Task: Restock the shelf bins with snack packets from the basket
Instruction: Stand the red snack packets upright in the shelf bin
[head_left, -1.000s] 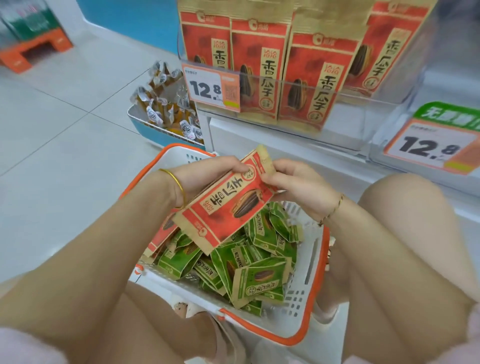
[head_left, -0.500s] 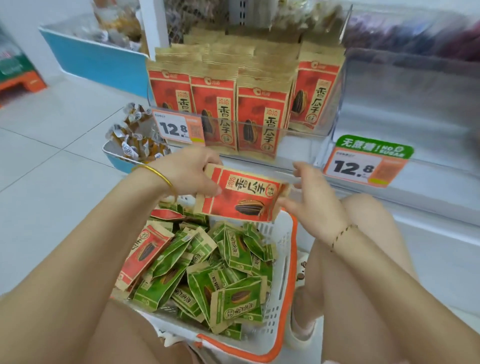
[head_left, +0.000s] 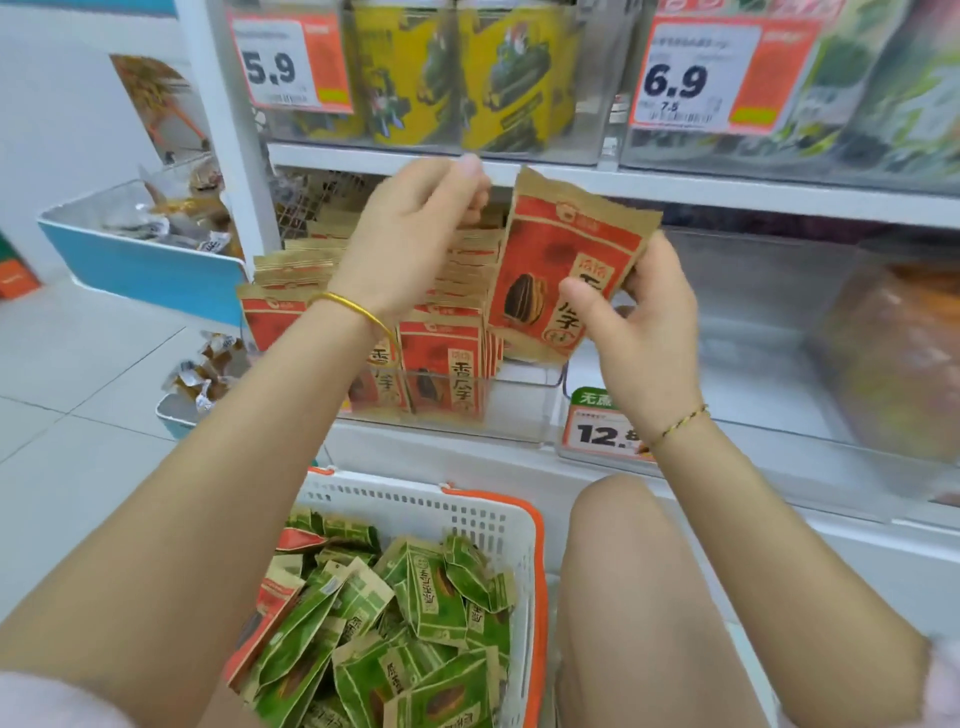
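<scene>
Placement step. The right hand (head_left: 644, 322) pinches a red packet (head_left: 566, 265) upright, just above the right end of the clear bin (head_left: 519, 410). The left hand (head_left: 410, 234) curls its fingers over the stocked row (head_left: 447, 358); whether it grips anything cannot be told. The next move probably calls for a gap in that row.

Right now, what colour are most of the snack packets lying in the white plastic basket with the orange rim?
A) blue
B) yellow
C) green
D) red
C: the white plastic basket holds mostly green paper snack packets, with only a few red paper packets at its left side. The right hand holds another red and tan paper packet.
</scene>
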